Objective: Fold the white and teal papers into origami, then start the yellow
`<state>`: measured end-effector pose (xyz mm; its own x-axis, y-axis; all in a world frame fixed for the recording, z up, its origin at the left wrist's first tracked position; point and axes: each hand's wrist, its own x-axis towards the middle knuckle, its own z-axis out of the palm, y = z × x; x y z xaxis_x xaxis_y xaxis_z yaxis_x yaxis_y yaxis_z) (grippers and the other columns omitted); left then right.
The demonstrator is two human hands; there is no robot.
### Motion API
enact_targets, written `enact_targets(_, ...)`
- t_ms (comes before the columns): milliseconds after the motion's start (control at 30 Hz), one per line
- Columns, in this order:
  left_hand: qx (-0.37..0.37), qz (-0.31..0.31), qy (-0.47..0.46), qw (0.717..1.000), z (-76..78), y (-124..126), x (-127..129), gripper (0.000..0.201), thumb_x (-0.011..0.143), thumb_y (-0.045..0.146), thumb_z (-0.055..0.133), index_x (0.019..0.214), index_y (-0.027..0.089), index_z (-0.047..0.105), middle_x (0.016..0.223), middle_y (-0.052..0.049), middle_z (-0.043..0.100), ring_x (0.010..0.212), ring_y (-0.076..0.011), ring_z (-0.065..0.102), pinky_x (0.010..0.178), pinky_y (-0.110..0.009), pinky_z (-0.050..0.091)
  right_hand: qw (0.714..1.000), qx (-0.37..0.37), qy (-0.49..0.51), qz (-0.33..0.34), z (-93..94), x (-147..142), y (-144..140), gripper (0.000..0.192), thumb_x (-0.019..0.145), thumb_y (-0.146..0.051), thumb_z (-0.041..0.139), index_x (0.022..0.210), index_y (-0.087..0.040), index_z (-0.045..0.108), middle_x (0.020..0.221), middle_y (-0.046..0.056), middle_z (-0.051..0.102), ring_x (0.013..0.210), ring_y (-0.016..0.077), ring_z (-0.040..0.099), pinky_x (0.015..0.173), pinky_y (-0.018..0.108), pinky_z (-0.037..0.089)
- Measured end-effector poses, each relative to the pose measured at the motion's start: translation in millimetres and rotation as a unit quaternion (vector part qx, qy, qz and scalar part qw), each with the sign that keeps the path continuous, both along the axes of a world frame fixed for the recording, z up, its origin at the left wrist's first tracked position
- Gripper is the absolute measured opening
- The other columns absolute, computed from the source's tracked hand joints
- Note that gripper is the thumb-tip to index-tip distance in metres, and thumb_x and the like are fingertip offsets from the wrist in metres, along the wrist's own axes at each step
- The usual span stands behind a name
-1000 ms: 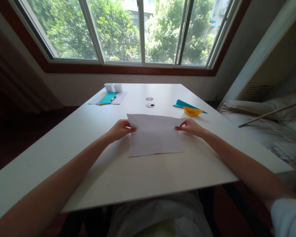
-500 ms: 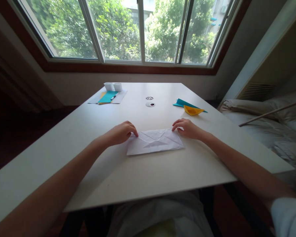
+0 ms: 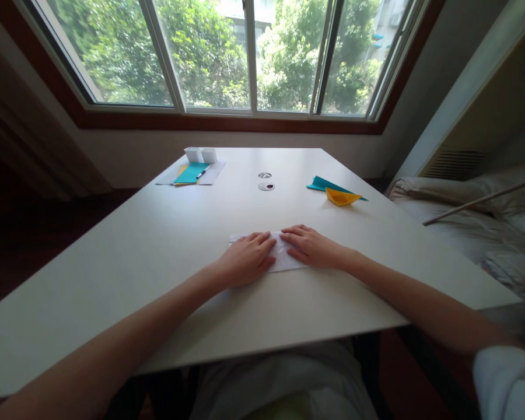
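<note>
A folded sheet of white paper (image 3: 284, 256) lies flat on the white table near its front side. My left hand (image 3: 250, 256) rests palm down on the left part of the paper, fingers stretched out. From the other side, my right hand (image 3: 310, 245) lies flat over the right part, its fingers spread toward the left hand. Both hands are open and press on the sheet, hiding much of it. Between them a creased strip of the paper shows.
At the far right sit a yellow paper boat (image 3: 342, 197) and a blue folded paper plane (image 3: 332, 185). Far left are two white cups (image 3: 201, 155), blue paper (image 3: 191, 172) and a pen (image 3: 203, 171). Round cable-hole covers (image 3: 266, 186) lie mid-table. A cushioned seat (image 3: 446, 216) stands right.
Both hands have moved inward from the paper's upper corners and now lie flat on top of it. The fingers have gone from bent at the edge to stretched out.
</note>
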<state>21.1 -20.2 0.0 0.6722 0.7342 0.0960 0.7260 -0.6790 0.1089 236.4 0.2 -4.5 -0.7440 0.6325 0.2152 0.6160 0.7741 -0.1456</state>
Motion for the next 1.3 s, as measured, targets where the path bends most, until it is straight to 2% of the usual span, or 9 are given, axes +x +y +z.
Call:
enact_targets(167, -0.021, 0.014, 0.006, 1.0, 0.1, 0.5, -2.2, 0.049, 0.088, 0.043, 0.033, 0.131, 0.021, 0.037, 0.138, -0.009, 0.038, 0.124, -0.0266, 0.035, 0.099, -0.044, 0.03, 0.998, -0.053, 0.017, 0.013, -5.3, -4.2, 0.1, 0.046, 0.089, -0.029, 0.034, 0.13, -0.011, 0.042, 0.134, 0.014, 0.044, 0.125, 0.0234, 0.038, 0.105, 0.043, 0.03)
enact_targets(433, -0.046, 0.012, 0.005, 0.999, -1.5, 6.2, -5.8, 0.056, 0.086, 0.05, 0.034, 0.135, 0.022, 0.033, 0.141, -0.009, 0.034, 0.125, -0.0276, 0.033, 0.098, -0.044, 0.027, 0.992, -0.122, -0.024, -0.011, -2.4, -0.8, 0.7, 0.057, 0.089, -0.044, 0.033, 0.138, -0.016, 0.029, 0.144, 0.01, 0.028, 0.132, 0.0246, 0.024, 0.109, 0.044, 0.02)
enact_targets(633, -0.127, 0.025, 0.033, 0.991, -0.6, 2.6, -10.8, 0.064, 0.087, 0.057, 0.025, 0.141, 0.023, 0.02, 0.148, -0.009, 0.012, 0.134, -0.0287, 0.014, 0.104, -0.047, 0.015, 0.981, -0.174, -0.068, -0.046, -1.7, 7.0, 2.2, 0.074, 0.085, -0.06, 0.028, 0.142, -0.017, 0.013, 0.148, 0.011, 0.011, 0.136, 0.0259, 0.01, 0.109, 0.047, 0.011)
enact_targets(767, -0.161, 0.045, 0.04, 0.985, 1.7, 0.2, -16.9, 0.07, 0.085, 0.061, 0.026, 0.142, 0.022, 0.013, 0.147, -0.013, 0.005, 0.135, -0.0304, 0.006, 0.104, -0.052, 0.012, 0.973, -0.197, -0.086, -0.085, 1.7, 16.4, 2.8, 0.085, 0.078, -0.067, 0.034, 0.143, -0.018, 0.009, 0.148, 0.012, 0.006, 0.135, 0.0293, 0.005, 0.108, 0.051, 0.006)
enact_targets(900, -0.193, 0.074, 0.052, 0.977, 7.9, 0.0, -29.7, 0.083, 0.08, 0.066, 0.032, 0.142, 0.016, 0.012, 0.146, -0.018, 0.004, 0.134, -0.0322, 0.005, 0.104, -0.049, 0.015, 0.968, -0.21, -0.101, -0.095, 1.9, 30.0, 5.5, 0.092, 0.074, -0.07, 0.04, 0.143, -0.019, 0.006, 0.148, 0.013, 0.005, 0.135, 0.0302, 0.004, 0.107, 0.054, 0.002)
enact_targets(1067, -0.221, 0.109, 0.058, 0.967, 18.2, -1.4, -41.4, 0.088, 0.073, 0.068, 0.043, 0.141, 0.018, 0.018, 0.145, -0.02, 0.009, 0.132, -0.0382, 0.008, 0.101, -0.052, 0.021, 0.966, -0.218, -0.11, -0.08, 1.9, 43.4, 9.0, 0.096, 0.07, -0.07, 0.046, 0.143, -0.02, 0.008, 0.148, 0.013, 0.007, 0.135, 0.0314, 0.007, 0.107, 0.053, 0.003)
enact_targets(1233, -0.214, 0.11, 0.081, 0.967, 23.5, 1.0, -44.0, 0.087, 0.073, 0.068, 0.042, 0.142, 0.021, 0.016, 0.146, -0.019, 0.009, 0.133, -0.0372, 0.008, 0.101, -0.055, 0.018, 0.968, -0.218, -0.112, -0.057, 11.3, 48.8, 8.1, 0.113, 0.06, -0.069, 0.058, 0.142, -0.019, -0.002, 0.149, 0.013, 0.0, 0.135, 0.0329, -0.001, 0.108, 0.052, 0.003)
enact_targets(1300, -0.198, 0.106, 0.08, 0.971, 24.4, 5.1, -46.9, 0.093, 0.068, 0.071, 0.046, 0.141, 0.021, 0.018, 0.146, -0.019, 0.012, 0.133, -0.0384, 0.01, 0.1, -0.056, 0.017, 0.974, -0.199, -0.1, -0.047, 17.1, 49.6, 7.0, 0.115, 0.057, -0.067, 0.062, 0.142, -0.022, -0.001, 0.149, 0.012, 0.0, 0.135, 0.0328, -0.001, 0.108, 0.052, 0.003)
